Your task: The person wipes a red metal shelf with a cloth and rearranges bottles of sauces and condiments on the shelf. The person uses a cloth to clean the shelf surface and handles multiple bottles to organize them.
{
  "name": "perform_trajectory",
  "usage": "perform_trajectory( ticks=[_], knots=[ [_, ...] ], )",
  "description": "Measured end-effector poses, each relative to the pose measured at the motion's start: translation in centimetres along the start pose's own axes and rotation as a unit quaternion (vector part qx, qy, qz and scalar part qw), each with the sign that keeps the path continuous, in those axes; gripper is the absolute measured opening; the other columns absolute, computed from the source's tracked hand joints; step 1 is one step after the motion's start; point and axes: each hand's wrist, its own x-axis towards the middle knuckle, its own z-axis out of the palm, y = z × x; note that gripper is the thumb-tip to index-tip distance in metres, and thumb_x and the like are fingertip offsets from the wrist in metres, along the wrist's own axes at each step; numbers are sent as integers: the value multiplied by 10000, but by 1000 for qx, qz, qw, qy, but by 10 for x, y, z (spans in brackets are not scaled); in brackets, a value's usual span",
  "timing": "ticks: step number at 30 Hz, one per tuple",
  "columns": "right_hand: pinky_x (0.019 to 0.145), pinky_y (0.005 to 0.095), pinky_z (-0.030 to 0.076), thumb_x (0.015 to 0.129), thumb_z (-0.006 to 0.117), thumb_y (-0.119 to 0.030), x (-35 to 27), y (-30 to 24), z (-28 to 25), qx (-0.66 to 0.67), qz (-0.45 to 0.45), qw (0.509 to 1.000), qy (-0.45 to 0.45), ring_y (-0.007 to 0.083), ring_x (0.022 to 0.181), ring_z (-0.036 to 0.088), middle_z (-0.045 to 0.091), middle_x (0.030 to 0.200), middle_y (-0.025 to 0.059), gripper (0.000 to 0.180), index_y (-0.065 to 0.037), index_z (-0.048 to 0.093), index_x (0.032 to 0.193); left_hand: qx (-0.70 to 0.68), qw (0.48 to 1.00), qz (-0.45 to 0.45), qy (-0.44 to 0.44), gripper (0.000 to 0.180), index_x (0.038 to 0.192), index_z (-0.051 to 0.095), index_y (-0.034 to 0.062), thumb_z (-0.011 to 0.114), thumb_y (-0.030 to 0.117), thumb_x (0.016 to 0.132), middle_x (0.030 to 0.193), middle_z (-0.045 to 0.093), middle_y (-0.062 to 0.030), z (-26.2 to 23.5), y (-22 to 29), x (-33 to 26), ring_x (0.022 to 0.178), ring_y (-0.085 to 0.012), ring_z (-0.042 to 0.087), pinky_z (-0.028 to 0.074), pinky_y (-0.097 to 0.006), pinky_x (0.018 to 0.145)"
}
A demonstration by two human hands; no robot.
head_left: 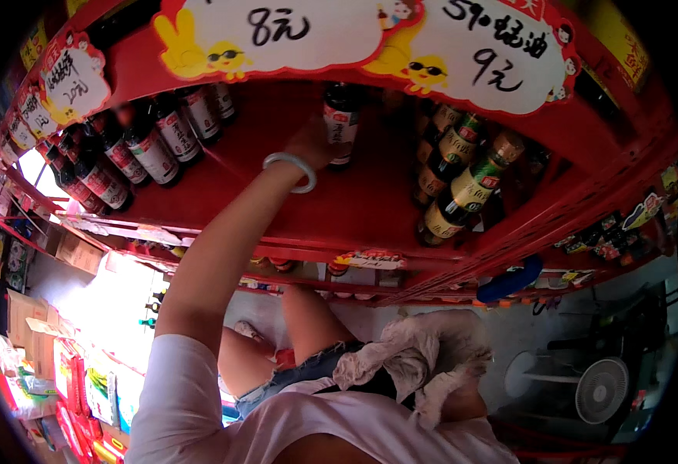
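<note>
My left hand [313, 145] reaches up onto a red shelf [246, 185], a pale bracelet [292, 167] at its wrist. It grips a dark sauce bottle [340, 124] with a white and red label, which stands nearly upright in the middle of the shelf. The fingers are partly blurred and lie at the bottle's left side. Close to my body on the right, a crumpled beige cloth [424, 348] lies over the end of my right arm and hides my right hand.
Several dark sauce bottles [151, 153] stand in rows on the shelf's left, and several yellow-labelled bottles [462, 185] on its right. Price signs [277, 31] hang along the upper edge. A fan [602, 390] stands at right; cartons [45, 340] and packages are at lower left.
</note>
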Motion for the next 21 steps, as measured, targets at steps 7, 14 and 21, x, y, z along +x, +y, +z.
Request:
perform_trajectory(
  ticks=[7,14,21],
  knots=[
    [791,335,493,806,671,-390,-75,11,-15,112,142,941,287,237,921,588,548,1102,164,688,33,403,1279,101,992,0,-71,654,1279,466,53,601,449,777,1256,528,-187,44,89,43,1165,-327,496,380,-390,981],
    [964,448,425,723,697,-487,-77,5,-20,-117,29,952,280,306,1118,529,496,1254,186,823,12,387,1300,64,976,198,63,658,1284,445,50,626,406,761,1252,491,-240,100,59,98,1122,-347,520,422,-403,954],
    [979,455,404,743,597,-532,-80,13,-26,-176,6,945,275,307,1178,473,458,1286,165,815,-13,351,1321,103,981,134,98,794,1381,269,15,596,437,792,1326,341,-303,98,62,84,1253,-444,318,323,-448,1036]
  ],
)
